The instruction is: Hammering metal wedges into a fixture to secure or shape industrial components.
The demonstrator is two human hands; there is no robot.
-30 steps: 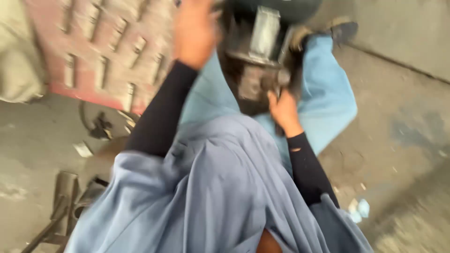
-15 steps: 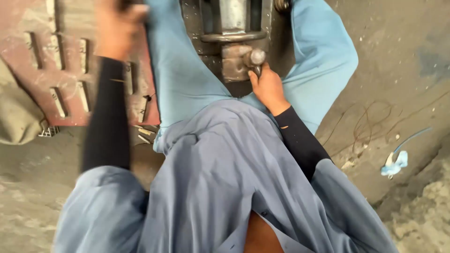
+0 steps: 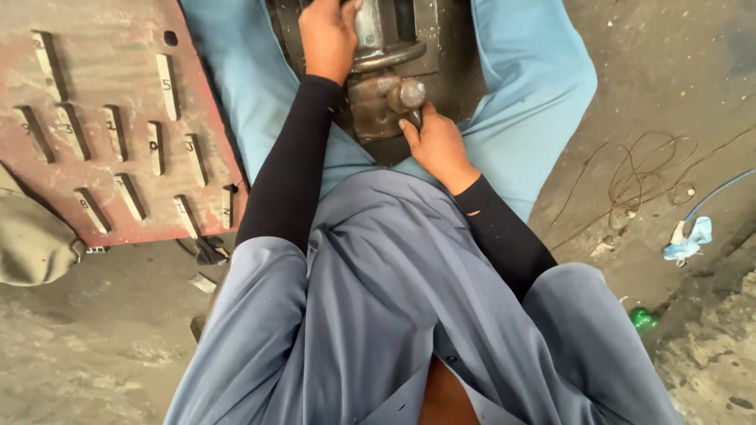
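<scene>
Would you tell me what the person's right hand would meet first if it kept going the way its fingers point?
The right hand points up-frame at the rounded metal knob of the rusty metal fixture; it would meet that knob first, and seems to touch it already.

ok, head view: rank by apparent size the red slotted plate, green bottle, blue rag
1. red slotted plate, by far the largest
2. blue rag
3. green bottle, partly hidden; close to the rag, so unsure
</scene>
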